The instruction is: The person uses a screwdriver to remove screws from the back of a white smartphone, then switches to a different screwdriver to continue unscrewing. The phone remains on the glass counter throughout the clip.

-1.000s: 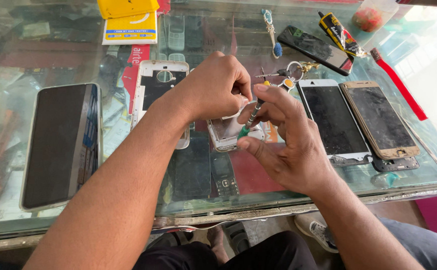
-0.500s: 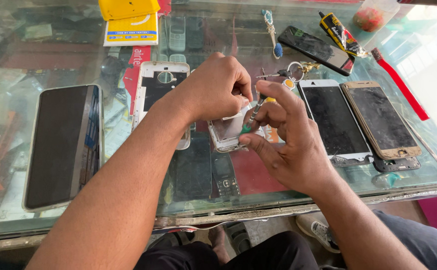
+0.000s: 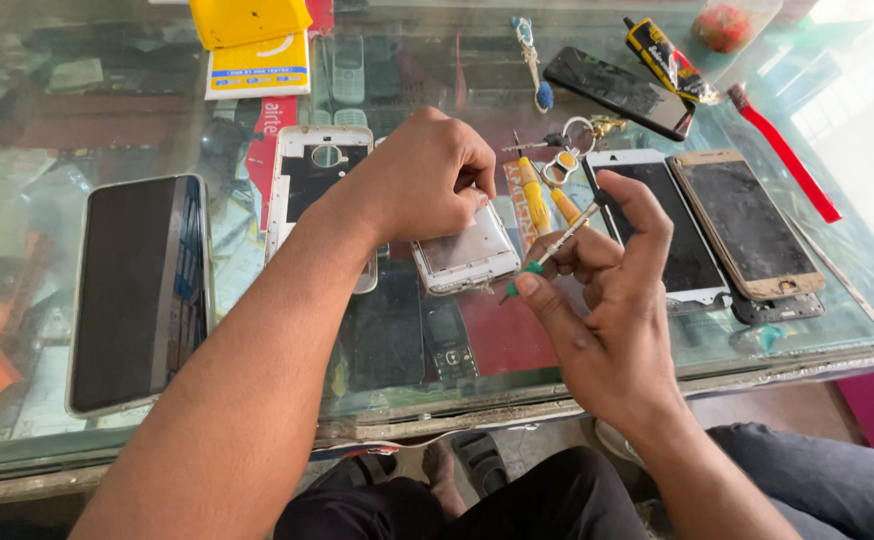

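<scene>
— While the left hand is pressing the opened white phone onto the glass counter, fingers clenched on its top edge, what is the right hand doing?
— It is pinching a small green-tipped screwdriver just beside the phone; unscrewing seems underway, so next the tip needs seating squarely in a screw

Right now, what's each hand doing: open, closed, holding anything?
Left hand: closed, gripping the small white phone body on the glass counter.
Right hand: closed on a thin green-tipped screwdriver.
</scene>
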The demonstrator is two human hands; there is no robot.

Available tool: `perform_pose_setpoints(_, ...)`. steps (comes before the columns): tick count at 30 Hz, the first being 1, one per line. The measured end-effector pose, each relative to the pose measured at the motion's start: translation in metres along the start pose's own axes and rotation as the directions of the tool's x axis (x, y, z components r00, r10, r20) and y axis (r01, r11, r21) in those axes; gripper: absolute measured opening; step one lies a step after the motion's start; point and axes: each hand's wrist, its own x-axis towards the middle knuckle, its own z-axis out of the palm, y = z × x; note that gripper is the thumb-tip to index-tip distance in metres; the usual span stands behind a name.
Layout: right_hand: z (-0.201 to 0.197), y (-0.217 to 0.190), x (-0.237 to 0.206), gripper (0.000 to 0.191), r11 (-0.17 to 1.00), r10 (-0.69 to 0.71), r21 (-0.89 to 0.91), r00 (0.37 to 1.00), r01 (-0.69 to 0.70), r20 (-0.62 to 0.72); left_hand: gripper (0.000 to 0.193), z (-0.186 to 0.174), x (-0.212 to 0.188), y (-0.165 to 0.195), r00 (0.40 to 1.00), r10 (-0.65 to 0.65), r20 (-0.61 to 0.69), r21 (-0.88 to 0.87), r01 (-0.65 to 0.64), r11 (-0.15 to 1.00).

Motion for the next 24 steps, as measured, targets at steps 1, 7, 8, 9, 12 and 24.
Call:
perform_pose_setpoints(1,0.001,0.001,0.0,0.078,0.996,0.01,-0.088,0.999,-0.014,-0.043,0.014,0.003,0.001,-0.002,1.0,-0.001,0.004,0.02,0.001,1.0)
perform_pose_setpoints(7,0.011,0.007,-0.004,0.078,0.942,-0.091,-0.335,0.976,0.02,-0.198,0.013,-0.047,-0.015,0.05,0.851,0.423,-0.313,0.535,-0.21,0.818)
perform_pose_setpoints(8,0.012,0.007,-0.006,0.078,0.939,-0.117,-0.34,0.971,0.04,-0.209,0.017,-0.058,-0.026,0.069,0.741,0.523,-0.421,0.61,-0.196,0.768)
perform_pose_setpoints(9,0.013,0.009,-0.004,0.078,0.935,-0.152,-0.348,0.963,0.068,-0.223,0.012,-0.064,-0.044,0.091,0.604,0.581,-0.546,0.615,-0.183,0.767)
perform_pose_setpoints(12,0.011,0.013,-0.004,0.071,0.962,-0.14,-0.261,0.967,0.082,-0.212,0.011,-0.022,-0.113,0.157,0.283,0.492,-0.823,0.352,-0.425,0.834)
perform_pose_setpoints(24,0.0,0.028,0.005,0.076,0.922,-0.137,-0.382,0.976,0.064,-0.166,0.081,0.275,-0.267,0.072,0.469,-0.687,0.555,0.429,0.545,0.72)
